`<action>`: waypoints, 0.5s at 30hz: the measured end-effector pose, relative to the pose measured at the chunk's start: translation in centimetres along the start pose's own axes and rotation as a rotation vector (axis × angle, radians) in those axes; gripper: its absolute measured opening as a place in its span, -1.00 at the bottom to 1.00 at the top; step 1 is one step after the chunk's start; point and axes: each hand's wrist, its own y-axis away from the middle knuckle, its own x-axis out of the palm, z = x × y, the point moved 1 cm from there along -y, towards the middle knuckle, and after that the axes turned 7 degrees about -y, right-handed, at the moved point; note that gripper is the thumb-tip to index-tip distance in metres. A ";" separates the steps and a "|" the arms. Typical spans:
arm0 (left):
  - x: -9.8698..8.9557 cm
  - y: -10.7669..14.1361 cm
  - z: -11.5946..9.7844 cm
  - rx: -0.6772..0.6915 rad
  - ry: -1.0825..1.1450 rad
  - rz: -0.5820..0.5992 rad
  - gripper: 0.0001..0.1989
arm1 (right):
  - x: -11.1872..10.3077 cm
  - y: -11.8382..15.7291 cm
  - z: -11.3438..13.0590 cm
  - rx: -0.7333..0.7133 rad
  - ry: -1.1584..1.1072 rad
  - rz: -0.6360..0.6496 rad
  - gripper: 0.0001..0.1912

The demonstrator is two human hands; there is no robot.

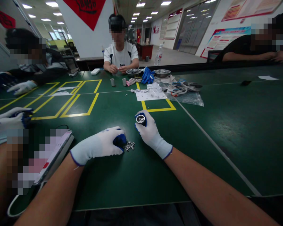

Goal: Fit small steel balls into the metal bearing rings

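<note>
My right hand [149, 128], in a white glove with a blue palm, is wrapped round a small metal cup [141, 119]. Its round mouth faces me, and some small metal pieces show inside. On the green table, a little pile of small metal nuts [129, 146] lies between my two hands. My left hand [108, 141], gloved the same way, rests right beside that pile. Its thumb and fingers are curved and apart, the fingertips at the pile's left edge. Nothing is visible in its grip, though part of the palm is in shadow.
A tablet-like device [54, 157] with a white cable lies left of my left arm. Another person's gloved hand [8, 124] is beyond it. Ahead are two metal cups [112, 82], steel bowls [162, 72], blue gloves [147, 76], paper [151, 95] and a plastic bag [191, 98]. People sit around the table.
</note>
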 end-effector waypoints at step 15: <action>-0.8 -0.2 -0.9 0.066 0.255 -0.221 -0.78 | 0.4 0.3 1.0 -0.057 -0.006 0.171 -0.88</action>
